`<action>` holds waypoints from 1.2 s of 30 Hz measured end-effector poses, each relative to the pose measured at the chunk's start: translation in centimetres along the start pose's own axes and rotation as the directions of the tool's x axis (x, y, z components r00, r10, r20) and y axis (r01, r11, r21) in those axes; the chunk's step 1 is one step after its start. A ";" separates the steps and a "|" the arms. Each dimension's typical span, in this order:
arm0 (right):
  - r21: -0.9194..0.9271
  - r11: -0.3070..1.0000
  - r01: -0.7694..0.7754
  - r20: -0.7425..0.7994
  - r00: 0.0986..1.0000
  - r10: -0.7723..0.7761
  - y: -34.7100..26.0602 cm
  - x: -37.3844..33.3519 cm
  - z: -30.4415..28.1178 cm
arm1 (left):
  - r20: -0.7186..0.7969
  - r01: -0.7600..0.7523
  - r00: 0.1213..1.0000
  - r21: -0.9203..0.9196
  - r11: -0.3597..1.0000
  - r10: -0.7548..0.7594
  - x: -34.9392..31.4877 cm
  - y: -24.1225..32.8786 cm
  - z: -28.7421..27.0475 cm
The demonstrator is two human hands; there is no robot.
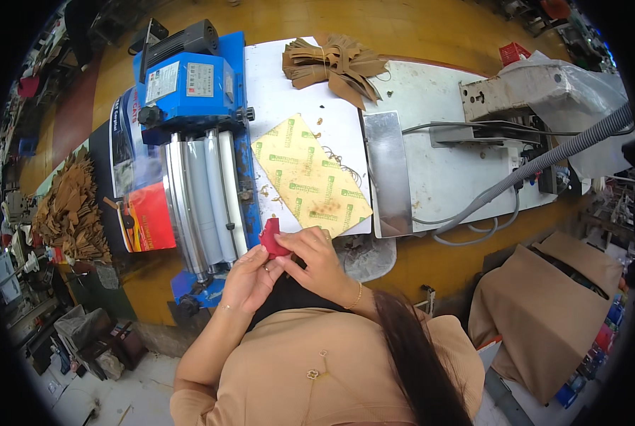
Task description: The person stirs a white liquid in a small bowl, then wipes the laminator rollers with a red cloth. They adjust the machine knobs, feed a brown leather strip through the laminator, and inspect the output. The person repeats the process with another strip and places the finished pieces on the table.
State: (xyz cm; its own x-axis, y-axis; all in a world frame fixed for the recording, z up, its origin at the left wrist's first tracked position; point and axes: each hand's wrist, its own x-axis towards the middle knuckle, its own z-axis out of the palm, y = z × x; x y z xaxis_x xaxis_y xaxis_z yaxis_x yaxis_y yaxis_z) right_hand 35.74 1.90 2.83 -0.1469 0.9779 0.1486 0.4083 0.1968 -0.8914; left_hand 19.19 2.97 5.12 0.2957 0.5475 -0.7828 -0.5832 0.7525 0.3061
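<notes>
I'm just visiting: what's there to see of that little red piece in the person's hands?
The red piece is small and deep pinkish red, with a pale fleck along its left side. It looks thin and flexible, perhaps leather or cloth; I can't tell which. Its upper end sticks up, while fingers hide some of its lower part. The left hand and right hand both hold it, just right of the blue machine's rollers.
</notes>
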 end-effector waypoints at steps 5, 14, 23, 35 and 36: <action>-0.075 0.990 -0.121 -0.062 0.991 0.116 7.0 -1.1 -4.9 | -0.050 -0.160 0.985 0.054 0.986 0.162 1.0 -1.4 -0.6; -0.325 0.586 -0.742 -0.426 0.668 0.610 24.8 -2.1 -12.3 | -0.030 -0.230 0.972 0.089 0.969 0.233 -3.3 -0.4 -1.1; -0.451 0.700 -0.553 -0.346 0.832 0.434 20.2 -0.4 -13.9 | -0.086 -0.539 0.832 0.112 0.835 0.548 -9.2 4.2 -2.5; 0.699 0.442 -0.563 0.129 0.707 0.696 12.6 2.4 -3.3 | -0.163 -0.679 0.139 0.703 0.214 0.977 -8.3 6.4 -9.2; 0.720 0.407 -0.563 0.154 0.701 0.697 12.3 2.7 -1.5 | -0.190 -0.679 0.124 0.700 0.223 0.974 -8.2 6.2 -9.9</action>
State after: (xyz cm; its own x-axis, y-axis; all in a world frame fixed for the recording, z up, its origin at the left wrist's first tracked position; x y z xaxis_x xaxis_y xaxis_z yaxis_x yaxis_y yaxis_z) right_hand 41.68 7.09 -7.07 0.0430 0.8114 -0.5829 -0.3996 -0.5208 -0.7544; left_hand 5.68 -0.45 8.08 -0.6748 0.7315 0.0980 0.1989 0.0523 0.9786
